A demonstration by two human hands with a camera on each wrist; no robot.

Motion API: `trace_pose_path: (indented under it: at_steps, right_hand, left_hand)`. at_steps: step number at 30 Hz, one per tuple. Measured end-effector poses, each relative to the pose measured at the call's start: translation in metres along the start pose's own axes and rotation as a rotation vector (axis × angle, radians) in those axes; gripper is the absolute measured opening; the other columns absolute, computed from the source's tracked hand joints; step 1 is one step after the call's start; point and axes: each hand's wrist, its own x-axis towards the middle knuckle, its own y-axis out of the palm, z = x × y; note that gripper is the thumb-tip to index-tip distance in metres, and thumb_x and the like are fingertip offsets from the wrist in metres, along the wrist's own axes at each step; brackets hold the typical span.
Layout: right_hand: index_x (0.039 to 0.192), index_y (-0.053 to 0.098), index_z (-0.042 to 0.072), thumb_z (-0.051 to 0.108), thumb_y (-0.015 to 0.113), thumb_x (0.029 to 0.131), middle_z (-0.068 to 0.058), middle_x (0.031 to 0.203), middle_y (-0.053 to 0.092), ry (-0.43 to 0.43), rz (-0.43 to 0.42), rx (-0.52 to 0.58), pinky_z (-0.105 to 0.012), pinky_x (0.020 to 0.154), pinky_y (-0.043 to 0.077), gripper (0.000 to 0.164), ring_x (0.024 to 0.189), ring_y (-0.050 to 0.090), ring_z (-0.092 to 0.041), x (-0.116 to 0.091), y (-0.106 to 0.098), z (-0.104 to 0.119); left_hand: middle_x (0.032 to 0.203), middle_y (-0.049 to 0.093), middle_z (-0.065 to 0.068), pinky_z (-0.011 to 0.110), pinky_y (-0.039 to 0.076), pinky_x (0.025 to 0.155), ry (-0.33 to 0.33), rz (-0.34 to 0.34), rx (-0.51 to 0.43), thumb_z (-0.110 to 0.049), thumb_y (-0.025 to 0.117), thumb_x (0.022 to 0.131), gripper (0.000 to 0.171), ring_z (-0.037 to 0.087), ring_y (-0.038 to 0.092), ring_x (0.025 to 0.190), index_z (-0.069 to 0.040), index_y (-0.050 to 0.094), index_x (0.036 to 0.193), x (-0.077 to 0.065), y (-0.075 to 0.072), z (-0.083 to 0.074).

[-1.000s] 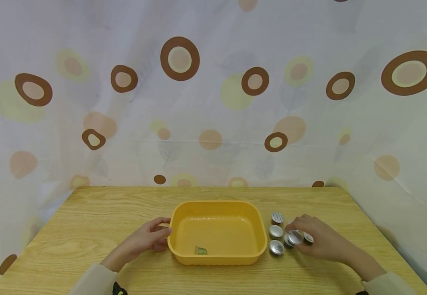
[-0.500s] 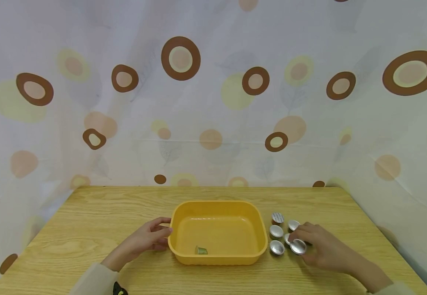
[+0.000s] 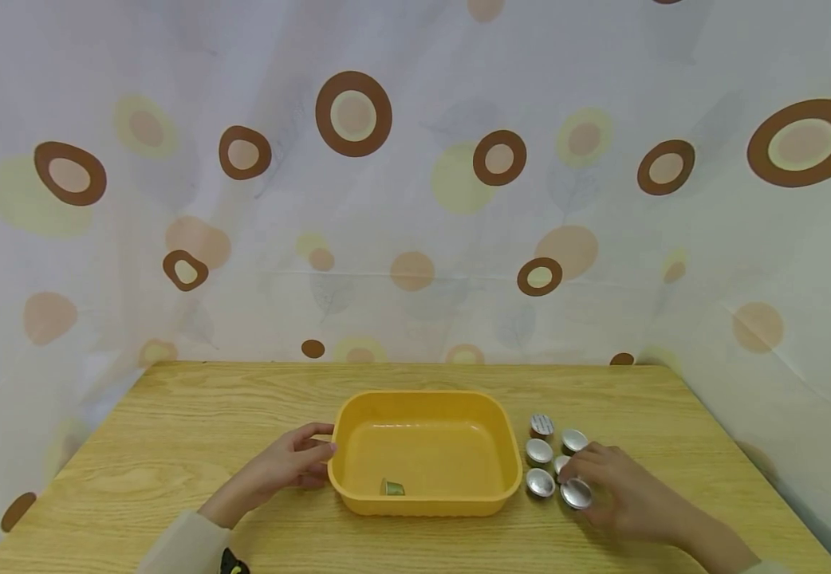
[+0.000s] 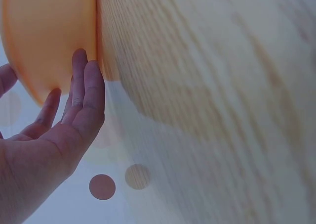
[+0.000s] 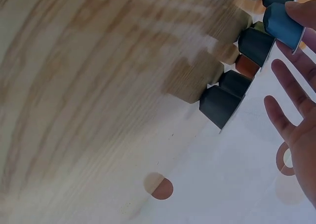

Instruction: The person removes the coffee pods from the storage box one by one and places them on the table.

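A yellow plastic basin (image 3: 426,505) stands mid-table with a small green coffee capsule (image 3: 392,487) lying on its side near the front wall. My left hand (image 3: 299,458) touches the basin's left side with extended fingers; in the left wrist view the fingertips (image 4: 80,56) lie against its outer wall. At the right, my right hand (image 3: 624,488) pinches a blue coffee capsule (image 5: 283,27) between thumb and fingers, its silver lid (image 3: 576,493) facing up, low over the table. Beside it, several more capsules (image 3: 541,483) stand lid up; the hand partly covers one of them.
The standing capsules sit between the basin and my right hand, including a back one with a printed lid (image 3: 541,425) and a dark one (image 5: 219,105). A pale patterned curtain (image 3: 415,199) hangs behind the wooden table (image 3: 229,399).
My right hand has shifted the pinched capsule toward the front, in front of the others, uncovering a silver-lidded capsule behind. The left hand stays at the basin.
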Motion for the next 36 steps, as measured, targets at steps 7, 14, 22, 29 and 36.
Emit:
trace_pose_path:
  at_steps: [7, 14, 22, 29, 36]
  right_hand:
    - [0.102, 0.062, 0.028, 0.005, 0.08, 0.052, 0.017, 0.101, 0.059, -0.023, -0.011, -0.01, -0.036, 0.074, 0.044, 0.058, 0.097, 0.051, -0.008, -0.0009, 0.0012, 0.0003]
    - [0.1, 0.062, 0.029, 0.007, 0.082, 0.051, 0.018, 0.1, 0.059, -0.023, -0.021, -0.017, -0.034, 0.073, 0.044, 0.057, 0.096, 0.05, -0.007, -0.0002, 0.0006, 0.002]
    - [0.097, 0.06, 0.033, 0.012, 0.083, 0.052, 0.022, 0.1, 0.057, -0.007, 0.013, -0.012, -0.038, 0.075, 0.044, 0.055, 0.098, 0.05, -0.006, 0.0, 0.0022, 0.0049]
    - [0.097, 0.06, 0.034, 0.012, 0.083, 0.05, 0.023, 0.102, 0.057, 0.0, 0.02, -0.032, -0.033, 0.082, 0.038, 0.057, 0.098, 0.05, -0.007, -0.0028, 0.0047, 0.0048]
    - [0.098, 0.06, 0.034, 0.013, 0.084, 0.049, 0.024, 0.101, 0.058, -0.007, 0.011, -0.036, -0.029, 0.085, 0.034, 0.058, 0.098, 0.05, -0.008, -0.0034, 0.0069, 0.0025]
  left_hand:
    - [0.125, 0.05, 0.021, 0.039, 0.052, 0.083, -0.009, -0.005, 0.001, -0.036, 0.05, 0.094, 0.062, 0.023, 0.062, 0.098, 0.0, 0.028, 0.14, -0.0003, 0.0006, -0.0017]
    - [0.124, 0.052, 0.02, 0.039, 0.052, 0.083, -0.009, -0.007, 0.004, -0.036, 0.05, 0.094, 0.063, 0.024, 0.063, 0.098, 0.0, 0.028, 0.14, -0.0011, 0.0012, -0.0024]
    - [0.123, 0.052, 0.019, 0.039, 0.053, 0.083, -0.009, -0.008, 0.003, -0.036, 0.05, 0.094, 0.062, 0.023, 0.063, 0.097, 0.0, 0.028, 0.14, -0.0009, 0.001, -0.0022]
    - [0.123, 0.052, 0.019, 0.039, 0.052, 0.083, -0.011, -0.012, 0.007, -0.036, 0.051, 0.093, 0.062, 0.022, 0.063, 0.097, 0.0, 0.029, 0.139, -0.001, 0.0014, -0.0022]
    - [0.124, 0.051, 0.019, 0.039, 0.053, 0.083, -0.011, -0.011, 0.007, -0.036, 0.05, 0.094, 0.062, 0.023, 0.063, 0.098, 0.0, 0.029, 0.139, -0.0005, 0.0011, -0.0018]
